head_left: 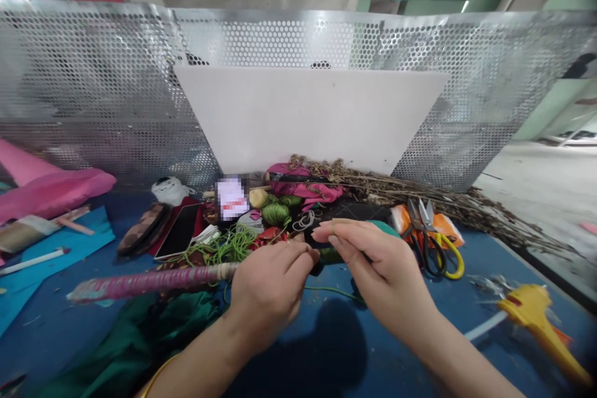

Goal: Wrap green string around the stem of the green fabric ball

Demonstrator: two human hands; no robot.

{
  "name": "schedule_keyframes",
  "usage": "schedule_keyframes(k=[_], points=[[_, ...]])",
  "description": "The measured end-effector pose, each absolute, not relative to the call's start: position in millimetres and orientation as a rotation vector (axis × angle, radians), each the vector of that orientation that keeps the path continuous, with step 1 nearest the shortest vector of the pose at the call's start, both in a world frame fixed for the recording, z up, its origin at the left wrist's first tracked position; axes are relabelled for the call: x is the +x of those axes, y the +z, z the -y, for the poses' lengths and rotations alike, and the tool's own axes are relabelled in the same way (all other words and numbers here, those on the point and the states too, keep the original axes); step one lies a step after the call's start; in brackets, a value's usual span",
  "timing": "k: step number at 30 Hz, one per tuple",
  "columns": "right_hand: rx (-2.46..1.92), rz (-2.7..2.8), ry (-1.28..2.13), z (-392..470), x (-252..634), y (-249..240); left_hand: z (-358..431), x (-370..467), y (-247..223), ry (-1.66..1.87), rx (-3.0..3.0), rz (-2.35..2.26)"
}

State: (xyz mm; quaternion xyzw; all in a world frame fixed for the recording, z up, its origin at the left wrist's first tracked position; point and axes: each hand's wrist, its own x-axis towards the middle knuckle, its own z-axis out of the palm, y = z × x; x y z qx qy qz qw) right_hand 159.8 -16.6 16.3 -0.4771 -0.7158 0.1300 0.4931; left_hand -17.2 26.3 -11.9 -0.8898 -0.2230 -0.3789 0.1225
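My left hand (270,283) is wrapped round a stick bound in purple material (153,283), which reaches out to the left above the table. On the other side of that fist, a dark green-wrapped part (332,255) shows below my right fingers. My right hand (380,264) is raised just to the right, its thumb and fingers drawn together in a pinch. What lies between those fingertips is too small to make out. A thin green cord (338,291) runs below both hands. Loose green yarn (228,245) lies in a tangle behind my left hand.
Scissors (422,233) rest on an orange packet at the right, near a yellow glue gun (536,314). Dried stems (420,189) lie along the back. A phone (178,231), green yarn balls (276,214) and green cloth (135,342) occupy the left and middle. A white board (312,118) stands behind.
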Motion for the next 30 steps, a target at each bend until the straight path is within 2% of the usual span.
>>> schedule_keyframes(k=[23, 30], points=[[-1.464, 1.773, 0.219, 1, 161, 10, -19, -10, -12, -0.871, -2.547, 0.506], [-1.291, 1.664, 0.670, 6, 172, 24, -27, -16, -14, -0.863, -2.500, 0.570]])
